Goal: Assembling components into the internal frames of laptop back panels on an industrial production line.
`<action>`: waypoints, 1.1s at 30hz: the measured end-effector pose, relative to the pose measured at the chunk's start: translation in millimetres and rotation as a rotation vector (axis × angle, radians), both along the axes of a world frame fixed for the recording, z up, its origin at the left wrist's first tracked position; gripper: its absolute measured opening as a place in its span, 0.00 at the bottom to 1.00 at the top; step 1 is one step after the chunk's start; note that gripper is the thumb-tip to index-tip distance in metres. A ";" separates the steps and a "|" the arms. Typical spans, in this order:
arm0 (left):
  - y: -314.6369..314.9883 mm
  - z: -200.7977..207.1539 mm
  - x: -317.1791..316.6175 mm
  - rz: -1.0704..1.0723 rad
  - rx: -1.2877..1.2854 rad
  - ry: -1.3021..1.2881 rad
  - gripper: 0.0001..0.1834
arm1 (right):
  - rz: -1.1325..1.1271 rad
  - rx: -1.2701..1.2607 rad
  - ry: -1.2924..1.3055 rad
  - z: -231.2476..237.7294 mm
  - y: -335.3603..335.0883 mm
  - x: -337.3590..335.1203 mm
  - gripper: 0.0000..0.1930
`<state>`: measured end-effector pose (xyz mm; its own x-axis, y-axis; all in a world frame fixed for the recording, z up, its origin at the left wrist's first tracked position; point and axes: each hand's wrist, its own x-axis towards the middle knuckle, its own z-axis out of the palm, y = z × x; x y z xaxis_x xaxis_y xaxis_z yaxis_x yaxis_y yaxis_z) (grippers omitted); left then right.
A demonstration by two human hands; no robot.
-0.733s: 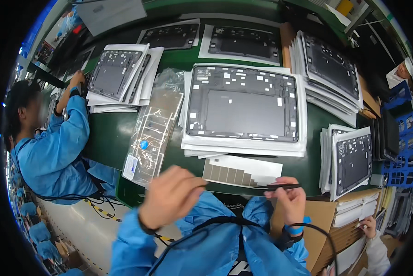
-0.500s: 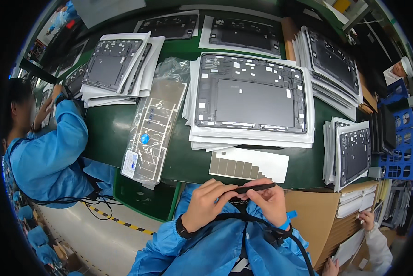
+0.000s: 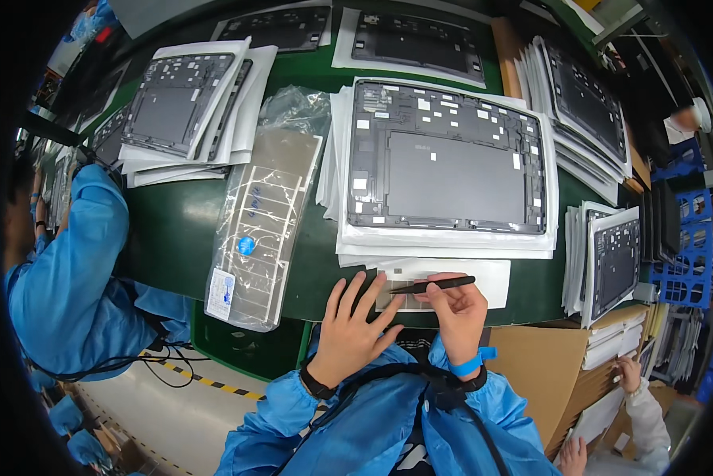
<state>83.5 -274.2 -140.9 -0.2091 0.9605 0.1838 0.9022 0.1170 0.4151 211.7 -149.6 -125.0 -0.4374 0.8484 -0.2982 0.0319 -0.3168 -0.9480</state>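
Observation:
A pair of black tweezers (image 3: 447, 283) is gripped in my right hand (image 3: 461, 316), its pointed end to the left. The tip is over a white backing sheet (image 3: 493, 279) with grey rectangular stickers, at the table's front edge. My left hand (image 3: 348, 339) lies with fingers spread at the sheet's left end, fingertips at its edge and nothing held. Both hands cover part of the stickers. Just beyond the sheet, a dark tablet back shell (image 3: 459, 182) dotted with white labels rests on a stack of white foam sheets (image 3: 451, 247).
A clear plastic bag (image 3: 261, 214) of sticker sheets lies left of the stack. More shell stacks stand at back left (image 3: 166, 107), back right (image 3: 582, 103) and right (image 3: 614, 258). A green bin (image 3: 249, 349) sits below the edge. Co-workers are at left (image 3: 78, 246) and lower right (image 3: 638, 420).
Both hands have parted. The left has opened and reached forward onto the sticker sheet. The right has brought the tweezers forward over it. The whole view has shifted slightly.

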 end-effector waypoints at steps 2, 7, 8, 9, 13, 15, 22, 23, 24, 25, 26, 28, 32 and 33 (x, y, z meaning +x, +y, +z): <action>-0.1 -3.3 3.1 0.028 0.011 -0.015 0.28 | -0.024 0.027 -0.004 -3.0 -0.5 -2.0 0.09; -0.5 -5.4 2.7 0.049 0.019 -0.041 0.28 | -0.087 0.046 0.012 -7.9 1.5 -11.5 0.09; -0.3 -4.4 2.0 0.051 0.017 -0.045 0.28 | -0.085 0.044 0.007 -8.2 1.2 -12.2 0.09; -0.1 -3.3 1.3 0.039 0.007 -0.054 0.28 | -0.083 0.061 -0.011 -7.8 0.8 -12.6 0.09; -0.9 -2.3 0.2 0.013 -0.021 -0.081 0.28 | -0.047 0.111 -0.082 -8.9 -1.5 -14.4 0.09; -0.1 0.3 -1.3 0.004 -0.033 -0.095 0.28 | -0.046 0.119 -0.076 -9.5 -1.7 -15.7 0.09; -0.4 6.3 -5.5 0.007 -0.059 -0.137 0.29 | 0.030 0.062 -0.079 -6.9 6.5 -14.6 0.09; -0.3 5.8 -5.3 0.010 -0.059 -0.134 0.29 | 0.031 0.063 -0.076 -5.4 8.2 -13.8 0.09; -0.5 4.8 -4.4 0.010 -0.073 -0.151 0.28 | 0.038 0.036 -0.060 -4.1 9.7 -13.0 0.09; -1.1 4.5 -3.5 0.008 -0.087 -0.169 0.28 | 0.044 0.009 -0.045 -3.1 10.0 -12.0 0.09; -1.4 4.7 -3.4 0.009 -0.088 -0.168 0.28 | 0.045 0.008 -0.043 -2.7 10.0 -11.7 0.09; -1.5 4.8 -3.3 0.013 -0.083 -0.179 0.28 | 0.043 0.019 -0.025 -2.7 10.3 -11.7 0.09; -0.8 5.2 -3.7 0.010 -0.088 -0.176 0.28 | 0.049 0.041 -0.029 -7.0 9.6 -11.2 0.09; -0.7 5.5 -4.3 0.006 -0.089 -0.174 0.28 | 0.055 0.054 -0.047 -7.2 8.3 -12.6 0.09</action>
<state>79.2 -274.9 -135.4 -0.2359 0.9700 0.0591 0.8169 0.1650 0.5527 199.1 -141.3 -132.2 -0.4704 0.8388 -0.2742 0.0928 -0.2619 -0.9606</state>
